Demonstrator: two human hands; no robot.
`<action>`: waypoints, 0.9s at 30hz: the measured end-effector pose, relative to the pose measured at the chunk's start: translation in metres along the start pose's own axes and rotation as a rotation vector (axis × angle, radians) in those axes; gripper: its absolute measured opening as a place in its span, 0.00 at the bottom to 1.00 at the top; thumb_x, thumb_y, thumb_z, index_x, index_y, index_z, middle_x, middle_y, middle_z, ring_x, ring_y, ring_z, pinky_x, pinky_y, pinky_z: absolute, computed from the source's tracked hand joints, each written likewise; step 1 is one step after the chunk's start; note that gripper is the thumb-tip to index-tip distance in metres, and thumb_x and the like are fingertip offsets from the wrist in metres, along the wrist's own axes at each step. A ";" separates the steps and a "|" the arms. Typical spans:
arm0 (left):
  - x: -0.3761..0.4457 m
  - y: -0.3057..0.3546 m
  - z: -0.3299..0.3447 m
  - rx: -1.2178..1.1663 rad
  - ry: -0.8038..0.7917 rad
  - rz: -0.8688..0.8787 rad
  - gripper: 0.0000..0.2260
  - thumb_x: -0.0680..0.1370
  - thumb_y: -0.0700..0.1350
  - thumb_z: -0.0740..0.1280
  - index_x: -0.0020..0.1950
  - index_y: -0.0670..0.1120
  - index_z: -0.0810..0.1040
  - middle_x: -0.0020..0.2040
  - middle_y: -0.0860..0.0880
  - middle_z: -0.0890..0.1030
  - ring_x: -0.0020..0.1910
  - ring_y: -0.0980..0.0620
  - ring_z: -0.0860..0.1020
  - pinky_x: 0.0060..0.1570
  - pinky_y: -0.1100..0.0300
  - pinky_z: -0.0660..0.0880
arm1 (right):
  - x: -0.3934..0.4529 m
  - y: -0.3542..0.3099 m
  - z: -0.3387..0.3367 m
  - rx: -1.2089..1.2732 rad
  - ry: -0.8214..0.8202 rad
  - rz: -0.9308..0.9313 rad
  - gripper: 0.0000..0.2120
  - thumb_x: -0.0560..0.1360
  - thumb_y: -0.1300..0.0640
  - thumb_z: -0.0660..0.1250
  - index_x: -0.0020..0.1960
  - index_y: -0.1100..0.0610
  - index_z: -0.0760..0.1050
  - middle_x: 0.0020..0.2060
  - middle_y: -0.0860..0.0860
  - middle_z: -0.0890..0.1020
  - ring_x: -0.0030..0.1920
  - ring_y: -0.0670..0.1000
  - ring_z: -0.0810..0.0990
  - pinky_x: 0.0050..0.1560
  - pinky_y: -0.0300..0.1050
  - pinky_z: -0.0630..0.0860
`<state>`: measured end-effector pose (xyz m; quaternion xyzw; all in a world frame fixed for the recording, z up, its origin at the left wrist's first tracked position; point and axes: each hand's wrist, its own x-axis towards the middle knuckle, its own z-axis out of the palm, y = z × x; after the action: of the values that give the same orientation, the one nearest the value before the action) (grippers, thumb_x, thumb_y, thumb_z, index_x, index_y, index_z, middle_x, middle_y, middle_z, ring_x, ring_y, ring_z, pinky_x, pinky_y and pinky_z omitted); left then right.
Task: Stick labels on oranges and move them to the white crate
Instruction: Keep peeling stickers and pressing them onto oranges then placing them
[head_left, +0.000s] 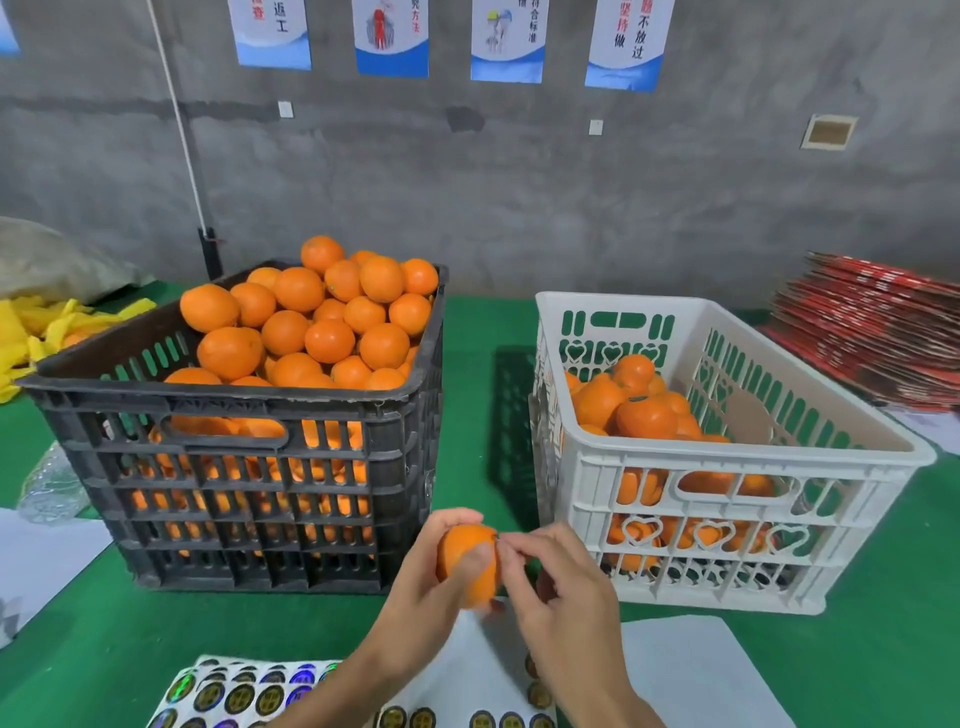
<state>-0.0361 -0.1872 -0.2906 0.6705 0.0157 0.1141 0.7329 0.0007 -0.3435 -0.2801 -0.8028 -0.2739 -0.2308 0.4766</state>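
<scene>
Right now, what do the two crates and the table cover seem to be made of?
Black crate: likely moulded plastic, matte, with slotted walls. White crate: the same, slightly glossy, with heart-shaped cut-outs. Table cover: green and dull, probably felt or a similar fabric.

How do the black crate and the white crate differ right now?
The black crate is heaped with oranges above its rim; the white crate is only partly filled, with the pile well below its rim. The black crate has plain slots; the white crate has heart-shaped cutouts. Both are slotted plastic crates with handle openings, standing on the green table.
</scene>
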 end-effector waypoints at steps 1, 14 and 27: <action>0.003 0.008 0.002 -0.042 0.007 0.005 0.21 0.76 0.56 0.71 0.65 0.47 0.75 0.58 0.39 0.78 0.53 0.42 0.81 0.48 0.46 0.82 | 0.004 -0.007 -0.001 0.017 0.016 -0.047 0.04 0.79 0.53 0.71 0.51 0.44 0.81 0.45 0.40 0.76 0.42 0.45 0.78 0.38 0.43 0.75; 0.034 0.113 0.025 0.055 -0.025 0.116 0.30 0.70 0.76 0.65 0.70 0.69 0.71 0.69 0.58 0.76 0.69 0.55 0.76 0.72 0.47 0.69 | 0.070 -0.068 -0.038 -0.509 0.193 -0.302 0.35 0.76 0.39 0.69 0.72 0.64 0.72 0.65 0.57 0.81 0.48 0.56 0.86 0.46 0.49 0.82; 0.157 0.192 -0.080 1.333 0.014 -0.178 0.20 0.82 0.52 0.63 0.73 0.45 0.70 0.69 0.44 0.74 0.65 0.43 0.75 0.57 0.54 0.72 | 0.137 -0.044 -0.065 -0.565 0.192 -0.295 0.34 0.61 0.81 0.70 0.66 0.65 0.77 0.75 0.58 0.70 0.28 0.55 0.77 0.21 0.48 0.75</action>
<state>0.0745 -0.0652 -0.0888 0.9750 0.1428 0.0234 0.1686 0.0666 -0.3537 -0.1370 -0.8296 -0.2661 -0.4387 0.2203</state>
